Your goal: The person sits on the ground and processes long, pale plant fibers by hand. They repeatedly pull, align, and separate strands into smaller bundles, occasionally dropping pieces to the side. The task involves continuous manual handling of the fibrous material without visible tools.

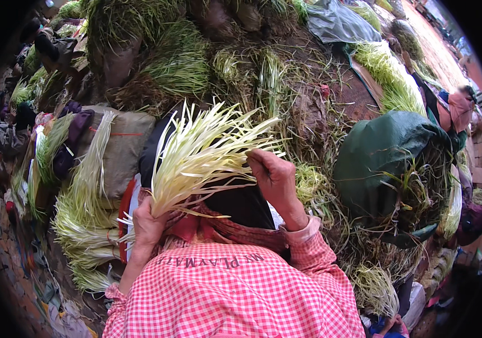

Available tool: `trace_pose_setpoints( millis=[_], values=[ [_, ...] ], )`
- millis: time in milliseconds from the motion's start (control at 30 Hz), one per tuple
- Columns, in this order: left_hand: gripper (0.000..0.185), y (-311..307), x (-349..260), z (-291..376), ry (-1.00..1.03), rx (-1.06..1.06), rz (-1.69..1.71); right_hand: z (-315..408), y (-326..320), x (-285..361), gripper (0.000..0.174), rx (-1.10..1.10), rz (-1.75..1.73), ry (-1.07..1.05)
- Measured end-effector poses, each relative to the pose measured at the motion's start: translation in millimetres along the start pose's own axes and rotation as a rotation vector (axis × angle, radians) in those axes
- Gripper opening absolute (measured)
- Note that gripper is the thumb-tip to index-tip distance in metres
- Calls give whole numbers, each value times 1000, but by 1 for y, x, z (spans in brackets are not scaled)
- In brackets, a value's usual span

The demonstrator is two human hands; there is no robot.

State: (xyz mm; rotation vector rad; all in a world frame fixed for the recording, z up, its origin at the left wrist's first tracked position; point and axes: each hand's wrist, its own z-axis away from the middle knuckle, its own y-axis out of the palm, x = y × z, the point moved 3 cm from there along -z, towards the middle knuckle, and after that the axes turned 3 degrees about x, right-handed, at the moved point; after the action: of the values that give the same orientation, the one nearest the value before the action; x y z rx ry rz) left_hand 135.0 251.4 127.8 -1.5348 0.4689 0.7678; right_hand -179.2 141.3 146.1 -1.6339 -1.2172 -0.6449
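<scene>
My left hand (148, 219) is closed around the lower part of a loose bunch of pale yellow blanched chives (207, 156). White stalk ends poke out to the left of that fist. The long leaves fan upward and to the right over my dark-clad lap (241, 203). At the right side of the fan, the thumb and fingers of my right hand (275, 175) are pinched together on leaf tips. Left of my lap lies a pile of tied chive bundles (93, 236), white ends towards me, with a longer loose bundle (97, 164) draped above them.
A wrapped bale (125, 148) with a red string stands at my left. Green chives (177, 63) lie ahead among scattered stems. To the right sits a green cloth sack (376, 156) spilling dry leaves, with a long chive heap (388, 76) beyond. People work at both sides; another person's hand (388, 323) holds chives lower right.
</scene>
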Motion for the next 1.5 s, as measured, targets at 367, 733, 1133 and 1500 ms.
trace_pose_setpoints(
  millis=[367,733,1133,1500],
  values=[
    [28,1,-5,1,-19,19,-18,-19,7,-7,9,-23,286,-88],
    [29,4,4,3,-5,15,-47,15,-67,-43,26,-42,11,299],
    [28,4,-3,6,17,-5,-97,4,19,31,21,190,222,-304],
    [20,5,1,8,98,-59,-175,-2,-65,-7,10,-201,380,21]
  ],
)
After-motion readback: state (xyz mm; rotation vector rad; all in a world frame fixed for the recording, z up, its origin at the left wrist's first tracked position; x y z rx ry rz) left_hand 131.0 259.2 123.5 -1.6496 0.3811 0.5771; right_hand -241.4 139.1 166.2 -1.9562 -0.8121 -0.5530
